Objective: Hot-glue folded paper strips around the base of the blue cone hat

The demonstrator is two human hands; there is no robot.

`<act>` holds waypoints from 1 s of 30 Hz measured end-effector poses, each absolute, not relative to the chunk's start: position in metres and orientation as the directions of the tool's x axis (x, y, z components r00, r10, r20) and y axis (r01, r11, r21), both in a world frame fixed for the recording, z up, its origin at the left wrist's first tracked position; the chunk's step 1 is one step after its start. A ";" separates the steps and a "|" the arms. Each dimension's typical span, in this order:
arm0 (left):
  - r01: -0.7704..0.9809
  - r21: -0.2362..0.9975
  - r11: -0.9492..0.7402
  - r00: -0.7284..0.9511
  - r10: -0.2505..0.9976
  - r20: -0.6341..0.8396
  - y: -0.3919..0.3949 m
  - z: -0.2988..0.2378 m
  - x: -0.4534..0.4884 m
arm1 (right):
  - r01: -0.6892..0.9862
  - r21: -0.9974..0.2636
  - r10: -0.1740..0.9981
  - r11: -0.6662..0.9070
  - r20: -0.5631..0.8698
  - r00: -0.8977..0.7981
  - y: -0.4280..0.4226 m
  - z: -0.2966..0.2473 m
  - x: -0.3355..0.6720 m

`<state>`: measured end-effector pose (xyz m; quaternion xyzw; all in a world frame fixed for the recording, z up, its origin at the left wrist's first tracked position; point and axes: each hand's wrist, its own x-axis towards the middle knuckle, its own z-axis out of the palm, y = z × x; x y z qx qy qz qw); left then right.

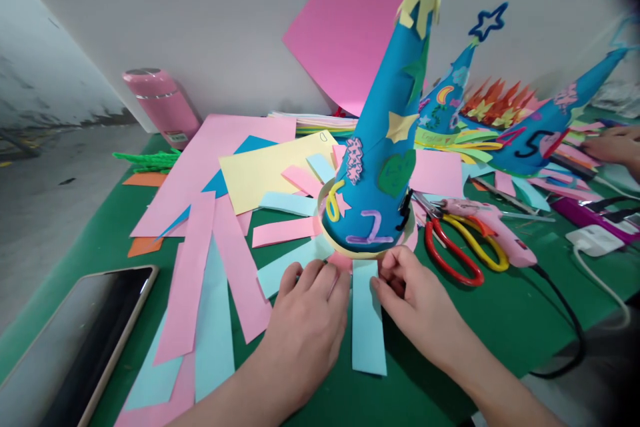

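A tall blue paper cone hat (385, 147) with stars, numbers and a yellow brim stands on the green table. Pink and light blue paper strips fan out from its base. My left hand (307, 310) lies palm down at the hat's near edge, its fingers together and pressing on a pink strip end (340, 261). My right hand (407, 293) sits just right of a light blue strip (369, 320), fingers curled and pinching that strip's top edge by the brim.
Loose pink and blue strips (200, 307) lie at left beside a tablet (75, 340). Red and yellow scissors (463, 247), a pink glue gun (495, 230) and its cable lie right. Two more cone hats (545, 127) and another person's hand (615, 147) are at far right.
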<state>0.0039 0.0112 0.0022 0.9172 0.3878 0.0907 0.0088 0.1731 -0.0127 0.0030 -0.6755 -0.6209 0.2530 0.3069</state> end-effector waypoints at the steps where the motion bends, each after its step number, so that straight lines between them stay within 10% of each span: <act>1: 0.710 0.087 -0.699 0.684 0.714 0.151 0.011 0.002 0.004 | 0.681 -0.730 0.993 -0.051 0.038 0.116 -0.012 0.003 0.172; 30: 0.737 0.113 -0.666 0.666 0.745 0.044 0.013 0.007 0.010 | 0.631 -0.760 0.982 -0.156 -0.050 0.183 -0.010 0.003 0.165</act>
